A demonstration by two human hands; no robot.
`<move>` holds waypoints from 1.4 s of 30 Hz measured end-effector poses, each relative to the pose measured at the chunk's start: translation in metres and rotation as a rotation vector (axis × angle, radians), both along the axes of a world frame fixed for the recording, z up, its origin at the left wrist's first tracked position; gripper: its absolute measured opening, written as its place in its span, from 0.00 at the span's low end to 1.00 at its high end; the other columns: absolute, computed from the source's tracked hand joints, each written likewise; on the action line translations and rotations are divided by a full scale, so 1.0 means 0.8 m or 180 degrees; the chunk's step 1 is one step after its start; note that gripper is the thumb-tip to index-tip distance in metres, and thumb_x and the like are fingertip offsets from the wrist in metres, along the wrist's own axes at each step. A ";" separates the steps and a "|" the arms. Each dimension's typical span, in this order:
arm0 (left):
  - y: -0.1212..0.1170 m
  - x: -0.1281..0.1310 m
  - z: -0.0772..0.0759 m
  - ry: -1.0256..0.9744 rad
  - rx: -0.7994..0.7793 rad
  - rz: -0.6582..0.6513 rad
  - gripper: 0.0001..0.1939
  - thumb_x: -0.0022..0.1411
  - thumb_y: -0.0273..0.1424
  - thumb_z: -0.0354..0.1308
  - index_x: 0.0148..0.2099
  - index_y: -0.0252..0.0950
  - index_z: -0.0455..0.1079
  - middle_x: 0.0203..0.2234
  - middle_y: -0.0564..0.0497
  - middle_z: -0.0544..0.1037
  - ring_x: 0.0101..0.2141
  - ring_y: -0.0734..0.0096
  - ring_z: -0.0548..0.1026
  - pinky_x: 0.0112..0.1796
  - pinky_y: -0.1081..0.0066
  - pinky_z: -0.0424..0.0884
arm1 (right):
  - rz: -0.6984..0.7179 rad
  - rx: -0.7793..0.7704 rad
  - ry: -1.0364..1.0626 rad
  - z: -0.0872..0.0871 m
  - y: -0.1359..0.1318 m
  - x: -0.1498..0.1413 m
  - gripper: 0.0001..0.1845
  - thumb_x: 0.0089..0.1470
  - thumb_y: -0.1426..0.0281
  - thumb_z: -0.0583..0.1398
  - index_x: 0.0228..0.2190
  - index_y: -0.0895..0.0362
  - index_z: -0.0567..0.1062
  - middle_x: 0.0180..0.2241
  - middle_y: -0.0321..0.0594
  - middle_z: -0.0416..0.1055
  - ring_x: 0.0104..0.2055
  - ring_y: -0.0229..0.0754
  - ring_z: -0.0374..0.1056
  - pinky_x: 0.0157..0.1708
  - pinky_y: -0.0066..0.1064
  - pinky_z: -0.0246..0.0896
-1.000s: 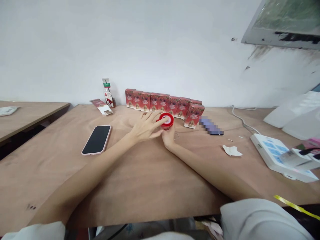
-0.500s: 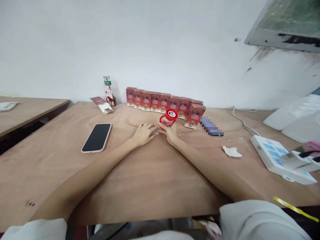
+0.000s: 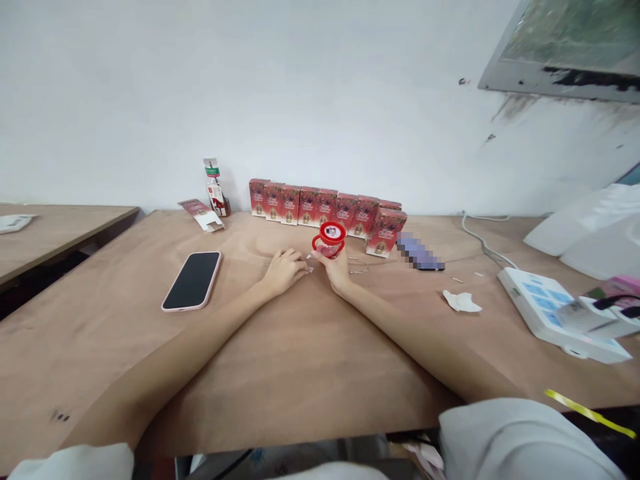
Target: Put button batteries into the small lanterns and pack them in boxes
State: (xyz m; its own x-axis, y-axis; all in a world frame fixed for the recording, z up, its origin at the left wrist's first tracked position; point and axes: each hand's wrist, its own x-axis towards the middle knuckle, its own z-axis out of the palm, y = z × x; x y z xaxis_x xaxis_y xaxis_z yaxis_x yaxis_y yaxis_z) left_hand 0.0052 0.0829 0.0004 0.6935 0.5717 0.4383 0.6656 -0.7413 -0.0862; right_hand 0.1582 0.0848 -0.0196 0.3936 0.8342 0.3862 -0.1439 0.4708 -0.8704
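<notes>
My right hand (image 3: 336, 269) grips a small clear cup (image 3: 327, 249) with a red rim and a round printed label on its red lid (image 3: 332, 232). A red ring shows at the cup's left side. The cup is tilted towards me, just above or on the table; I cannot tell which. Palm down on the wood, my left hand (image 3: 284, 272) lies to the left of the cup with its fingers bent and slightly apart. Small clear scraps (image 3: 311, 269) lie by its fingertips. Behind the cup stands a row of red printed boxes (image 3: 327, 207).
To the left lie a phone (image 3: 193, 280) and an opened red box (image 3: 201, 217), beside an upright package (image 3: 215, 190). Thin sticks (image 3: 359, 270), a blurred purple object (image 3: 420, 252), torn white paper (image 3: 461, 301) and a white power strip (image 3: 555, 313) lie to the right.
My right hand has brought the cup slightly left, and its lid and ring have turned a little. My left hand has hardly moved. The whole view has shifted slightly.
</notes>
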 end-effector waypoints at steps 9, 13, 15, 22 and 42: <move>-0.015 -0.001 0.033 -0.1332 0.2000 0.0008 0.08 0.64 0.31 0.51 0.35 0.37 0.71 0.29 0.51 0.78 0.31 0.70 0.70 0.35 0.66 0.54 | -0.0316 0.0312 -0.0281 0.002 -0.002 -0.001 0.26 0.32 0.63 0.67 0.33 0.54 0.63 0.35 0.38 0.69 0.40 0.43 0.65 0.46 0.38 0.59; -0.030 0.008 0.054 -0.1376 0.2121 -0.0191 0.07 0.64 0.32 0.53 0.35 0.40 0.71 0.30 0.53 0.78 0.31 0.71 0.70 0.35 0.65 0.53 | -0.0278 0.0477 -0.0491 0.007 -0.011 -0.001 0.21 0.38 0.65 0.64 0.35 0.54 0.62 0.35 0.37 0.67 0.38 0.40 0.64 0.42 0.34 0.60; -0.039 0.014 0.059 -0.1265 0.1988 -0.0253 0.08 0.64 0.33 0.52 0.36 0.41 0.71 0.30 0.54 0.78 0.31 0.71 0.70 0.36 0.64 0.53 | -0.0251 0.0512 -0.0565 0.009 -0.017 -0.002 0.19 0.40 0.66 0.63 0.35 0.54 0.63 0.35 0.37 0.67 0.37 0.39 0.64 0.41 0.32 0.60; -0.053 0.024 0.058 -0.1124 0.1509 -0.0217 0.09 0.65 0.33 0.50 0.37 0.40 0.72 0.30 0.52 0.79 0.33 0.69 0.71 0.37 0.63 0.52 | -0.0234 0.0513 -0.0661 0.014 -0.027 -0.003 0.16 0.42 0.70 0.60 0.35 0.53 0.63 0.34 0.35 0.67 0.37 0.39 0.63 0.41 0.32 0.60; -0.053 0.022 0.059 -0.0928 0.1662 -0.0175 0.10 0.63 0.28 0.48 0.34 0.39 0.70 0.29 0.53 0.77 0.33 0.67 0.72 0.39 0.60 0.52 | -0.0231 0.0480 -0.0616 0.014 -0.025 -0.003 0.15 0.41 0.70 0.61 0.33 0.53 0.62 0.32 0.34 0.67 0.34 0.38 0.64 0.37 0.31 0.62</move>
